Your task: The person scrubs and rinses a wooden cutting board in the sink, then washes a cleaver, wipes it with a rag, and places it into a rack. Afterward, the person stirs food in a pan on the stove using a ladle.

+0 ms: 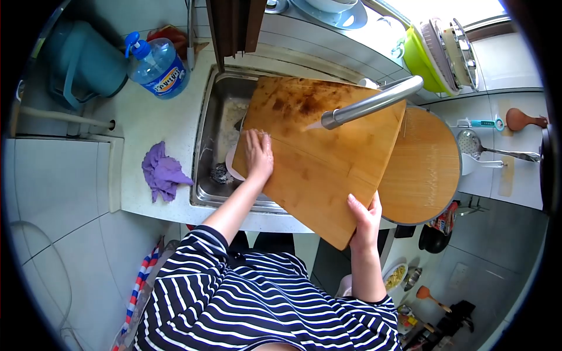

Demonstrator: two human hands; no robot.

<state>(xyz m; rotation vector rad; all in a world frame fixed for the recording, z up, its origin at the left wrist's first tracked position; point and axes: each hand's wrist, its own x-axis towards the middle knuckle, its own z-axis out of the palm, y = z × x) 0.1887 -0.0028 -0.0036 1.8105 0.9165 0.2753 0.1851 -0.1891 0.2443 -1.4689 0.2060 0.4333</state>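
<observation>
A rectangular wooden cutting board lies tilted over the sink, with dark stains near its far edge. My left hand rests on the board's left part, fingers laid flat and wet-looking. At the near right corner my right hand grips the board, thumb on top and fingers hidden beneath. The metal faucet reaches over the board, and water runs from its spout onto the wood. Partly under the board, a scrubber and a pale bowl show in the sink.
A round wooden board stands right of the sink. Left on the counter are a purple cloth and a blue pump bottle. A teal bucket sits behind them. Utensils, including a slotted spoon, hang at the right wall.
</observation>
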